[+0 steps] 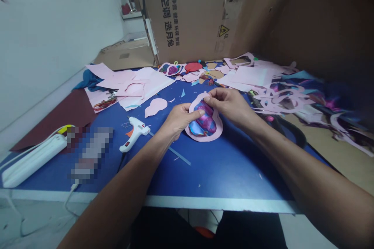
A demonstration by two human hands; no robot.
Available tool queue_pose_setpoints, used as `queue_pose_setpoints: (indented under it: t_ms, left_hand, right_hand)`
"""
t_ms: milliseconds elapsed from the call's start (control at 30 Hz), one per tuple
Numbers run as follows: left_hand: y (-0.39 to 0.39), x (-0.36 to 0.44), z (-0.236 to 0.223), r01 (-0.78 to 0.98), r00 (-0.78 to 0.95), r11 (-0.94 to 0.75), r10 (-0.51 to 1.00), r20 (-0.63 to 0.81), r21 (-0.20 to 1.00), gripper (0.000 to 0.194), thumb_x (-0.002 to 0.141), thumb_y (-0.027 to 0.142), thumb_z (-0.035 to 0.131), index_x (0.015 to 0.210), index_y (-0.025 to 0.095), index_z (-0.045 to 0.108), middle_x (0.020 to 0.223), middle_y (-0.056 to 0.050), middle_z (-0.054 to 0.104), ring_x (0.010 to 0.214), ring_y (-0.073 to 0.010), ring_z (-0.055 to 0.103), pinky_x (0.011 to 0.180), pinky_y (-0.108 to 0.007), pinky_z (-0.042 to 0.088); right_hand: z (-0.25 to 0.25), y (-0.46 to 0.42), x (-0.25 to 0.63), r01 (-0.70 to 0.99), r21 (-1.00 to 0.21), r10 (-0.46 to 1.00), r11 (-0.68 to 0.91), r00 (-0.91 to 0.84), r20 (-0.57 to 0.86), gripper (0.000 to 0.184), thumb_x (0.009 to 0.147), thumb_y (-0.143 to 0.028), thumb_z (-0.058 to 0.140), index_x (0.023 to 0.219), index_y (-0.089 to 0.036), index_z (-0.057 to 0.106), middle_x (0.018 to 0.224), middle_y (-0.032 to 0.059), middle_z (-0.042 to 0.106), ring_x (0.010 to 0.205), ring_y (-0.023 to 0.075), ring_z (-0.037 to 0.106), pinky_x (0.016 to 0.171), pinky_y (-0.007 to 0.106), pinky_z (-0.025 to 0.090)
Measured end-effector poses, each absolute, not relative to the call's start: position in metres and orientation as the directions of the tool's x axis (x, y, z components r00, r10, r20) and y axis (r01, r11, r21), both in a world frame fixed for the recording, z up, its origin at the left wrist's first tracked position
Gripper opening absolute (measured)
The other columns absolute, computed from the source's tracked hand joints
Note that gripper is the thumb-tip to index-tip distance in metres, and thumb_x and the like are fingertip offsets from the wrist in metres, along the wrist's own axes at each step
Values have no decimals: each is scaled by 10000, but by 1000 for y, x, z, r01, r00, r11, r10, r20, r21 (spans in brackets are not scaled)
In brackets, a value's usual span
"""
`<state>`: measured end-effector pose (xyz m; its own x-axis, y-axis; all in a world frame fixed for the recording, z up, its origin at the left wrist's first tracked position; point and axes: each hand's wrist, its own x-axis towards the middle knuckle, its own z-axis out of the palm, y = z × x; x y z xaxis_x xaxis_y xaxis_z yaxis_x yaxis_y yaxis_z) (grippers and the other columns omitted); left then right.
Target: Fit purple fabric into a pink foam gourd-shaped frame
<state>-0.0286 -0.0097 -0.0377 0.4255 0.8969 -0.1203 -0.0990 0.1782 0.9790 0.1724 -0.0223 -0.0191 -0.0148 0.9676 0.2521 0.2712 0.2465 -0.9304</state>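
Observation:
Both hands hold a gourd-shaped cutout (208, 121) over the blue table: a pink border with a shiny purple and blue patterned piece on its face. My left hand (181, 118) grips its left edge, thumb lying across the front and the other fingers hidden behind. At the narrow upper end, my right hand (224, 100) pinches the piece between thumb and fingers. Left of my left hand lies a white hot glue gun (134, 132), a clear glue stick (178, 155) reaching out from its back. A plain pink gourd-shaped piece (156, 107) rests just beyond.
Pink sheets (152, 81) and a maroon sheet (55, 120) lie left. Finished-looking patterned pieces (170, 69) and a red oval (193, 67) sit at the back. Scraps (280, 101) pile up right. A white power strip (35, 159) is front left; a large cardboard box (198, 15) stands behind.

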Motion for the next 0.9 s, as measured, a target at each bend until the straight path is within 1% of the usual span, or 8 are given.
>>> queue_pose_setpoints:
  t_ms: [133, 267, 400, 533, 700, 833, 900]
  left_hand:
    - [-9, -28, -39, -62, 410, 188, 900, -147, 980, 377, 673, 403, 1009, 859, 145, 807, 773, -51, 779, 616, -160, 676, 623, -294, 546]
    - [-9, -27, -39, -70, 402, 173, 906, -130, 982, 394, 653, 406, 1018, 857, 148, 801, 790, -47, 780, 649, -162, 681, 643, -292, 544]
    - [-8, -26, -42, -34, 379, 162, 915, -137, 986, 394, 654, 431, 1001, 834, 151, 789, 767, -43, 765, 633, -156, 654, 625, -286, 508]
    - [-7, -25, -44, -31, 366, 144, 922, -123, 989, 365, 674, 426, 969, 850, 158, 795, 765, -34, 750, 637, -147, 626, 633, -284, 478]
    - [-7, -25, -43, -32, 320, 106, 943, -90, 994, 336, 677, 418, 955, 796, 161, 773, 743, -15, 714, 649, -131, 588, 635, -273, 441]
    - [-8, -24, -42, -52, 309, 143, 943, -121, 988, 338, 644, 390, 971, 792, 161, 772, 752, -15, 720, 659, -134, 596, 639, -274, 446]
    - [-9, -24, -41, -52, 310, 171, 939, -147, 984, 336, 637, 380, 978, 783, 163, 768, 742, -15, 718, 648, -134, 592, 631, -276, 449]
  right_hand:
    - [-18, -24, 172, 272, -936, 974, 225, -30, 226, 364, 863, -535, 850, 810, -206, 703, 760, 25, 668, 679, 170, 553, 651, 325, 451]
    - [-21, -23, 172, 276, -935, 974, 223, -38, 221, 350, 864, -526, 835, 820, -200, 715, 766, 28, 684, 683, 170, 559, 647, 322, 446]
    - [-25, -22, 170, 269, -941, 978, 206, -64, 196, 346, 851, -528, 815, 822, -196, 721, 778, 36, 711, 691, 174, 577, 647, 319, 445]
    - [-28, -22, 167, 235, -958, 985, 163, -93, 145, 367, 837, -550, 823, 833, -196, 727, 779, 44, 727, 698, 184, 606, 643, 317, 452]
    - [-29, -22, 165, 189, -975, 989, 120, -110, 101, 387, 798, -552, 882, 827, -200, 726, 761, 30, 715, 675, 171, 586, 633, 307, 442]
    - [-30, -21, 166, 125, -990, 988, 67, -150, 48, 463, 769, -615, 913, 850, -194, 738, 765, 27, 712, 663, 162, 567, 624, 303, 414]
    - [-31, -21, 166, 81, -995, 987, 54, -153, 41, 509, 762, -670, 914, 831, -201, 727, 738, 11, 683, 648, 153, 536, 615, 299, 397]
